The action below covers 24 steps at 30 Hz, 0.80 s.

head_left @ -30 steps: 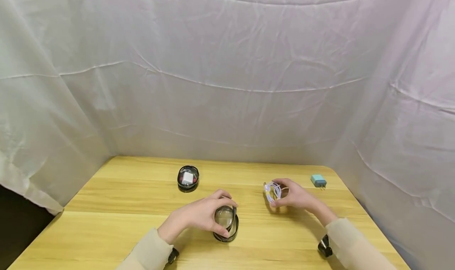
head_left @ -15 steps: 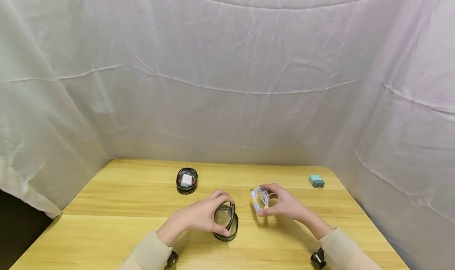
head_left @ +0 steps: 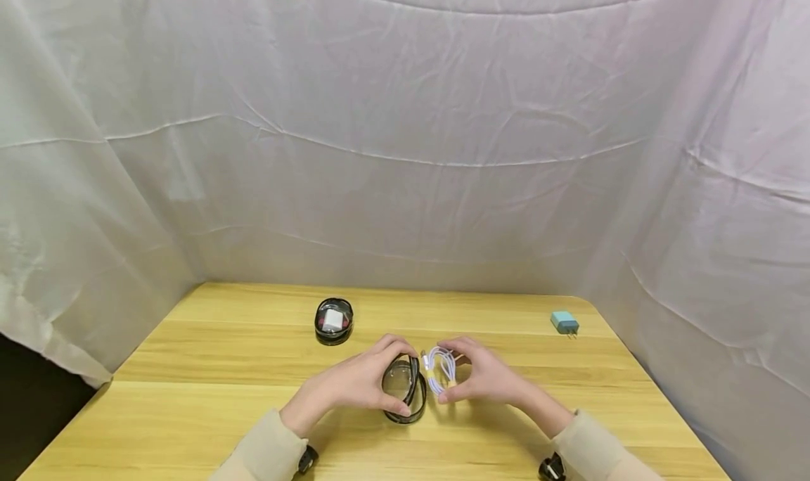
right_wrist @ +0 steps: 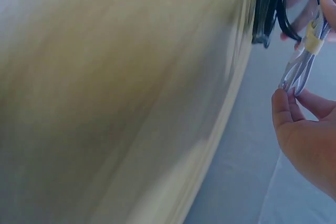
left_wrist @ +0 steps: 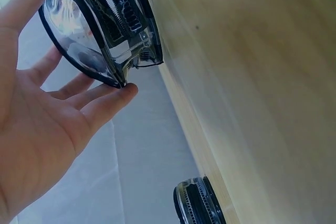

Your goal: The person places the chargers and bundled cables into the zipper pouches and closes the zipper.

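My left hand (head_left: 357,382) holds up the lid of a small clear zip pouch (head_left: 399,380) with black trim, thumb and fingers on opposite edges. Its lower half rests on the table, and the lid stands tilted away from it, as the left wrist view shows with the unzipped pouch (left_wrist: 113,30). Just to the right, my right hand (head_left: 490,375) pinches a coiled pale lilac charging cable (head_left: 434,374) between thumb and fingers. A yellow tie (right_wrist: 313,41) wraps the coil in the right wrist view. The coil is upright, close beside the pouch's opening.
Farther back on the wooden table (head_left: 253,354) sits a second black-trimmed clear pouch (head_left: 323,335) with a white plug adapter (head_left: 332,320) in it. A blue plug adapter (head_left: 564,322) lies near the right edge. Pale curtains (head_left: 405,207) hang around the table.
My right hand has carried the coiled cable leftward from the right of the table to beside the pouch. My left hand keeps hold of the pouch lid, nearly still.
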{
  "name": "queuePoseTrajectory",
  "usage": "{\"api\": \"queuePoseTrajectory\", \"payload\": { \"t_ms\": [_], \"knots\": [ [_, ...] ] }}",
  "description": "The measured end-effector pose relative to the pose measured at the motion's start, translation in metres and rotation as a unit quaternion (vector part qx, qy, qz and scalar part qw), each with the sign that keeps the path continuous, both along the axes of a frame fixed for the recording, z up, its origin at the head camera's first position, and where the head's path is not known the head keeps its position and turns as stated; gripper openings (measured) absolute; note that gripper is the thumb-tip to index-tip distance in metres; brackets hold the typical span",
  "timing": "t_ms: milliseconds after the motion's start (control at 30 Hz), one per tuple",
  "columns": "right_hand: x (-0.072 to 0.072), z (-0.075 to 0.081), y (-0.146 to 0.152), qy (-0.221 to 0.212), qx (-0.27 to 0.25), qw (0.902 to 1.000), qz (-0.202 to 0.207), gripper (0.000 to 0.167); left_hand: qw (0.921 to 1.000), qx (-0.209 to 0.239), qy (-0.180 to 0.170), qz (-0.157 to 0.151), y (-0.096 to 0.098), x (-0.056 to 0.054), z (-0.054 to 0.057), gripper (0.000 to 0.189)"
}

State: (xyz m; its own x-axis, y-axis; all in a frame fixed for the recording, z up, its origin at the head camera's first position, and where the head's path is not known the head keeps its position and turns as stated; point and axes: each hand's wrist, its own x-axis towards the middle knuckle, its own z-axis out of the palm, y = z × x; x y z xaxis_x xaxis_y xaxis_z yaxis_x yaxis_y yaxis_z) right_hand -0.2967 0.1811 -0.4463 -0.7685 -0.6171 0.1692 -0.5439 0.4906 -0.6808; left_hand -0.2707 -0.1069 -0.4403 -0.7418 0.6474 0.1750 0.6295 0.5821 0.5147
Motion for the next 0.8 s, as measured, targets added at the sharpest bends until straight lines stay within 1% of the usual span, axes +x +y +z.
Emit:
{"api": "queuePoseTrajectory", "payload": {
  "t_ms": [167, 400, 533, 800],
  "knots": [
    [0.002, -0.001, -0.01, -0.006, 0.009, 0.9998, 0.019, 0.097, 1.0, 0.008, 0.001, -0.001, 0.0, 0.001, 0.0, 0.079],
    [0.003, -0.004, -0.023, -0.01, 0.007, 0.999, 0.043, 0.093, 0.9997, 0.02, -0.002, -0.014, 0.0, 0.001, 0.001, 0.077],
    [0.003, -0.006, -0.029, -0.016, 0.01, 0.9987, 0.047, 0.091, 0.9996, 0.021, -0.003, -0.018, 0.0, 0.001, 0.001, 0.077],
    [0.002, -0.009, -0.039, -0.022, 0.033, 0.9984, 0.04, 0.089, 0.9994, 0.027, -0.005, -0.02, 0.0, 0.0, 0.0, 0.076]
  ]
}}
